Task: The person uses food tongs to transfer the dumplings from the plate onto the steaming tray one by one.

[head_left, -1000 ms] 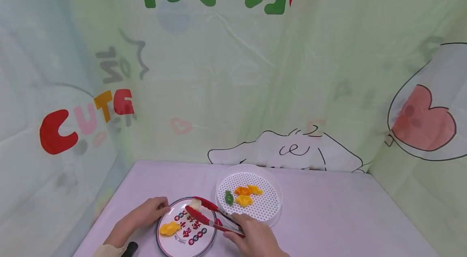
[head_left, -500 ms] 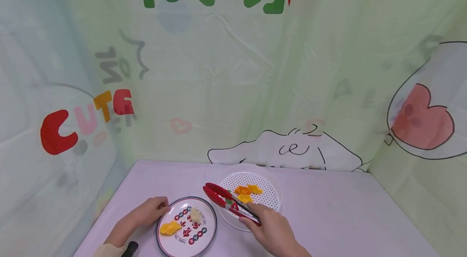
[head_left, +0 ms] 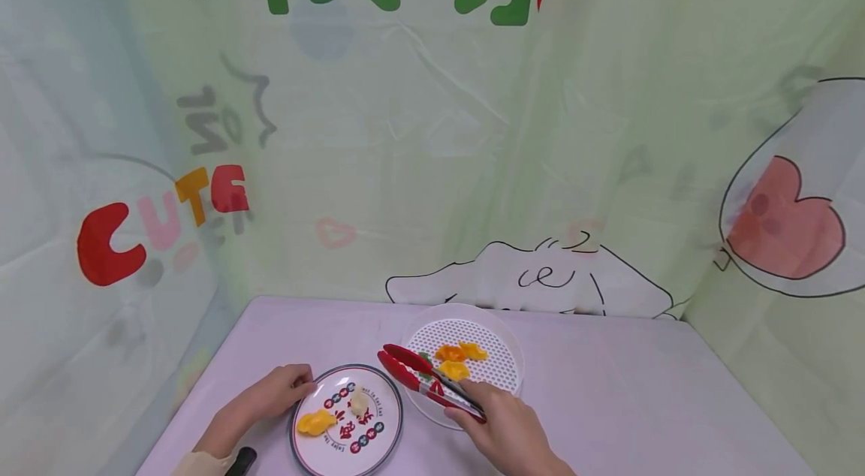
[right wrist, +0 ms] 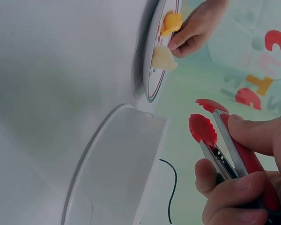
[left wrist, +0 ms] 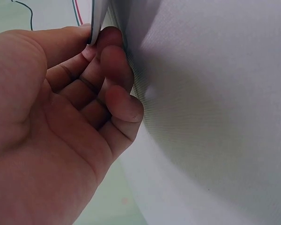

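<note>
My left hand (head_left: 287,388) pinches the rim of a white printed plate (head_left: 365,453) between thumb and curled fingers; the left wrist view shows the rim (left wrist: 98,21) in that pinch. On the plate lie a yellow dumpling-shaped piece (head_left: 315,423) and a cream-white piece (head_left: 359,404). My right hand (head_left: 503,420) grips red-tipped metal tongs (right wrist: 243,154), held above the near left part of a white perforated tray (head_left: 496,367). The tongs' tips stand apart with nothing between them. In the tray are an orange piece (head_left: 449,353), two yellow pieces (head_left: 454,370), and a green piece partly hidden by the tongs.
A pale lilac cloth covers the table (head_left: 608,386). Printed curtains (head_left: 432,161) hang behind it and at both sides. The tray stands right of the plate, a little farther back. A dark strap-like object (head_left: 241,462) shows at my left wrist.
The tongs have let go of the cream-white piece, which now lies on the plate. My right hand has moved right with the tongs, over the tray. The left hand stays put.
</note>
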Action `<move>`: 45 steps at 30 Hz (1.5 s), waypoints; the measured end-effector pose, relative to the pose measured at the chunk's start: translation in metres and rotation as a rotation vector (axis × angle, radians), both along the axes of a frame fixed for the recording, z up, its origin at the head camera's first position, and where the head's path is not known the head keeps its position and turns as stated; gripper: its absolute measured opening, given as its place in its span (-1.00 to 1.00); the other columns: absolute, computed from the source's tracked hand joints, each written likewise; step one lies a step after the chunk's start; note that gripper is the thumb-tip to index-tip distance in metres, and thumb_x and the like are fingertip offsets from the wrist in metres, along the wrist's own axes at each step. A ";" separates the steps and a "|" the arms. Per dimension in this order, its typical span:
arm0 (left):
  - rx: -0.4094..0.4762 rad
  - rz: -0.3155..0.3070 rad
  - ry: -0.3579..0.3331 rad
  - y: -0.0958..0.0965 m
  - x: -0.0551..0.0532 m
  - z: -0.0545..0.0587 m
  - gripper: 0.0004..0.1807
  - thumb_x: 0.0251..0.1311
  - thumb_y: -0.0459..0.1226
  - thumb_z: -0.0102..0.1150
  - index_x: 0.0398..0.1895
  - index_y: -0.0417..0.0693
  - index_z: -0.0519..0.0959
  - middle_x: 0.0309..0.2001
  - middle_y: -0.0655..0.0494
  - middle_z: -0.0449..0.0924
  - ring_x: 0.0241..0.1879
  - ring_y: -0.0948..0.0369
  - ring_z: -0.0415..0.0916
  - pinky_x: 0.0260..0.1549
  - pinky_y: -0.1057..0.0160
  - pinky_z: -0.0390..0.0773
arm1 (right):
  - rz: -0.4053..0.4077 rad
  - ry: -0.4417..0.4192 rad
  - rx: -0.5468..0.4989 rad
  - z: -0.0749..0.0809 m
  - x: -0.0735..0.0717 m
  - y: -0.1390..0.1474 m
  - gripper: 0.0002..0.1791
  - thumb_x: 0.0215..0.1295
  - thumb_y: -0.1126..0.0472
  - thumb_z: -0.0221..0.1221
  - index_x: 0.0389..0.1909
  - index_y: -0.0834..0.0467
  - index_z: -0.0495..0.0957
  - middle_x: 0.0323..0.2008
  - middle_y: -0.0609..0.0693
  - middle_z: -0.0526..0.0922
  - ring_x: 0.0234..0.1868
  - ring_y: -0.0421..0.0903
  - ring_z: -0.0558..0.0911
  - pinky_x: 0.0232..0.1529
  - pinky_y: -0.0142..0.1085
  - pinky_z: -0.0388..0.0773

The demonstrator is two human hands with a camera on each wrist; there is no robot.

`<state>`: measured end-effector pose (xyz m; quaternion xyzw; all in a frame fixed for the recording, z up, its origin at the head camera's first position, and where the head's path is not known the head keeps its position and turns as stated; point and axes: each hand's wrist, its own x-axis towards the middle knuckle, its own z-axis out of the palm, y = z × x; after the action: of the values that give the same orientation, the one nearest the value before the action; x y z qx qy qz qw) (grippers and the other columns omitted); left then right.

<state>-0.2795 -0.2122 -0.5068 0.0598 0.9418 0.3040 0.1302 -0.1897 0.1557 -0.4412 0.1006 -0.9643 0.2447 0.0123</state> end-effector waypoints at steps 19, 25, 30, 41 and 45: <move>-0.002 0.008 0.013 0.003 -0.001 0.000 -0.89 0.36 -0.21 0.22 -0.29 -0.03 0.55 -0.47 0.12 0.45 -0.40 0.21 0.38 -0.37 0.29 0.43 | 0.009 -0.286 0.017 -0.035 0.004 -0.033 -0.13 -0.05 -0.30 0.44 0.25 0.07 0.50 -0.16 -0.01 0.61 -0.30 -0.04 0.48 -0.20 -0.09 0.63; -0.008 0.003 0.012 0.002 -0.002 -0.001 -0.89 0.36 -0.20 0.22 -0.28 -0.02 0.55 -0.46 0.12 0.46 -0.40 0.22 0.39 -0.37 0.29 0.43 | 0.084 -0.220 0.069 -0.033 0.003 -0.032 -0.38 0.07 -0.29 0.37 0.08 -0.03 0.58 -0.27 -0.15 0.60 -0.33 -0.13 0.46 -0.19 -0.21 0.58; -0.010 -0.001 0.013 0.001 -0.004 -0.002 -0.89 0.37 -0.19 0.21 -0.28 -0.01 0.55 -0.46 0.13 0.46 -0.40 0.22 0.39 -0.37 0.28 0.43 | 0.133 -0.178 0.081 -0.031 0.001 -0.030 -0.57 0.14 -0.24 0.34 -0.09 -0.08 0.62 -0.43 -0.24 0.50 -0.40 -0.21 0.41 -0.30 -0.33 0.44; -0.002 -0.001 0.004 0.000 -0.002 -0.001 -0.90 0.36 -0.20 0.21 -0.28 -0.02 0.55 -0.46 0.13 0.46 -0.40 0.22 0.39 -0.39 0.31 0.42 | 0.122 -0.182 0.079 -0.030 0.003 -0.030 -0.55 0.16 -0.24 0.31 -0.03 -0.07 0.65 -0.46 -0.25 0.48 -0.41 -0.22 0.41 -0.32 -0.33 0.38; -0.002 0.004 0.001 0.000 -0.002 -0.002 -0.90 0.36 -0.20 0.22 -0.28 -0.02 0.56 -0.46 0.12 0.47 -0.40 0.21 0.39 -0.38 0.30 0.43 | 0.103 -0.191 0.040 -0.027 0.004 -0.027 -0.50 0.15 -0.24 0.31 0.04 -0.06 0.65 -0.44 -0.26 0.51 -0.39 -0.22 0.43 -0.33 -0.33 0.36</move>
<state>-0.2814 -0.2126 -0.5090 0.0579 0.9423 0.3034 0.1292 -0.1860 0.1285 -0.4678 0.1264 -0.9593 0.2341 -0.0944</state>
